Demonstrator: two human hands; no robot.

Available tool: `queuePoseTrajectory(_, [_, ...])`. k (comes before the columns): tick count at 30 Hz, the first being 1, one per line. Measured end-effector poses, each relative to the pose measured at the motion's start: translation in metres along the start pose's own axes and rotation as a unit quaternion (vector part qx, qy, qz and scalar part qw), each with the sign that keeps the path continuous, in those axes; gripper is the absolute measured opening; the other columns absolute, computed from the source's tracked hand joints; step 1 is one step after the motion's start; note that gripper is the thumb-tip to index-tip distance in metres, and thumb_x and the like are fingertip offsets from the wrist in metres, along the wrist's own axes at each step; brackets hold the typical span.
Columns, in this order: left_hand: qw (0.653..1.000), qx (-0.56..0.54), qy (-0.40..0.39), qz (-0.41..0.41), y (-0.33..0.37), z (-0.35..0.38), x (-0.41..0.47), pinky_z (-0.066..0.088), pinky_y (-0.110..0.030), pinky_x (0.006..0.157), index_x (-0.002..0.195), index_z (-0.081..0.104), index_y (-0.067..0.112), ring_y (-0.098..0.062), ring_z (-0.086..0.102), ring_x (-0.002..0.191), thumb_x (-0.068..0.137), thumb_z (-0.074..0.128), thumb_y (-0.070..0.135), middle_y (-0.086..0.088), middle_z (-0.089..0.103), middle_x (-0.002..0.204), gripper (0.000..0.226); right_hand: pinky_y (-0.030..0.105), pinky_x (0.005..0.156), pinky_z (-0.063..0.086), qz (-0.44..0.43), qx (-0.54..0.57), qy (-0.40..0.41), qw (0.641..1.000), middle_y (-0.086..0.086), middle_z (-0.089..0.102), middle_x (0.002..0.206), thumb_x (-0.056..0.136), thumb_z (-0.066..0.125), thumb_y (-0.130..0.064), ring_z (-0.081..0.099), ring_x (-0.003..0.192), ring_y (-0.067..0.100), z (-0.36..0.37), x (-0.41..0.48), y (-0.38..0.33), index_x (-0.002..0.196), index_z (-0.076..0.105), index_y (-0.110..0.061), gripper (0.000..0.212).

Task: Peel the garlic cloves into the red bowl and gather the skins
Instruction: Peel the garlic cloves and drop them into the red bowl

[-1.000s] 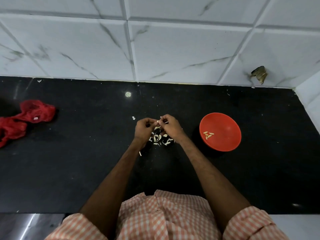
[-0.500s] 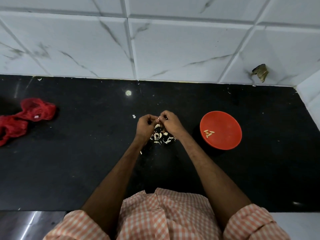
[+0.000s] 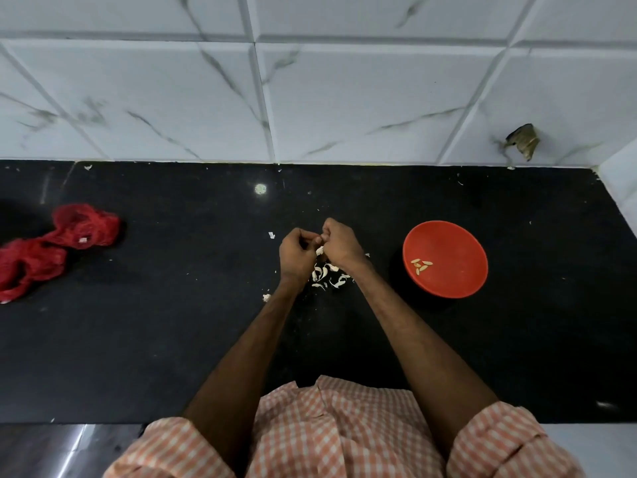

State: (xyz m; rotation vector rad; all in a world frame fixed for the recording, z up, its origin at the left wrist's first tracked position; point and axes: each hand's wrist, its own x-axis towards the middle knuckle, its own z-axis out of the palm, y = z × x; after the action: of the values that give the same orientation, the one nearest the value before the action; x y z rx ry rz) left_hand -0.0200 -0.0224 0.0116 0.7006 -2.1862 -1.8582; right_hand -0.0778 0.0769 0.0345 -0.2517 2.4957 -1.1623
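Garlic cloves (image 3: 421, 266): five in bowl (image 3: 455, 243); left hand (image 3: 297, 253), right hand (image 3: 339, 244) pinch one.

we see a shirt (image 3: 337, 426) in a small check of pale orange and white, its front creased, with a fold running down the middle. the left sleeve (image 3: 165, 450) and right sleeve (image 3: 499, 443) end in thick cuffs, seemingly rolled up, in the same check. past them the left forearm (image 3: 248, 353) and right forearm (image 3: 413, 339) are bare, down to the left hand (image 3: 296, 253) and right hand (image 3: 339, 243).
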Motion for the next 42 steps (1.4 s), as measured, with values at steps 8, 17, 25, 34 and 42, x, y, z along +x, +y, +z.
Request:
queuePoseTrajectory(8, [0.975,-0.206,-0.048,-0.067,0.009,-0.009,0.003,0.054,-0.024,0.053,0.107,0.063,0.005,-0.012,0.069,0.071,0.095,0.061,0.001,-0.008,0.071,0.086,0.013,0.050,0.068,0.062,0.032,0.186,0.031,0.982,0.013,0.064,0.098,0.098,0.059,-0.009,0.070,0.080,0.026,-0.007,-0.001,0.009,0.089,0.055,-0.014,0.012])
queuePoseTrajectory(17, [0.979,-0.188,-0.053,-0.065,0.008,-0.007,0.002,0.054,-0.020,0.058,0.104,0.068,0.000,-0.013,0.069,0.073,0.096,0.060,0.002,-0.009,0.073,0.087,0.012,0.026,0.065,0.062,-0.032,0.216,0.074,0.973,0.014,0.070,0.091,0.091,0.068,0.002,0.071,0.077,0.013,-0.009,-0.007,0.006,0.096,0.066,0.002,0.006])
queuePoseTrajectory(25, [0.989,-0.133,-0.063,-0.034,0.005,-0.006,0.002,0.056,-0.023,0.060,0.100,0.068,-0.001,-0.013,0.069,0.075,0.093,0.063,-0.001,-0.010,0.072,0.087,0.009,0.052,0.068,0.062,-0.047,0.148,0.048,0.987,0.015,0.067,0.089,0.090,0.066,0.000,0.071,0.085,0.031,-0.013,-0.004,0.008,0.081,0.058,-0.019,0.022])
queuePoseTrajectory(34, [0.998,-0.023,-0.051,0.015,-0.004,-0.008,0.003,0.055,-0.034,0.065,0.092,0.069,0.008,-0.015,0.067,0.071,0.092,0.066,0.001,-0.007,0.074,0.085,0.008,0.029,0.047,0.054,-0.054,0.121,-0.049,0.990,0.012,0.055,0.090,0.099,0.045,0.003,0.059,0.068,0.016,-0.016,-0.011,0.003,0.090,0.045,-0.005,0.013])
queuePoseTrajectory(42, [0.997,-0.076,-0.016,0.010,0.006,0.003,-0.005,0.061,-0.041,0.061,0.097,0.066,0.001,-0.022,0.071,0.072,0.093,0.066,0.005,-0.010,0.073,0.086,0.006,0.028,0.043,0.046,-0.063,0.097,-0.011,0.993,0.009,0.054,0.082,0.098,0.043,0.002,0.051,0.063,0.015,-0.014,-0.005,0.001,0.083,0.044,-0.015,0.023])
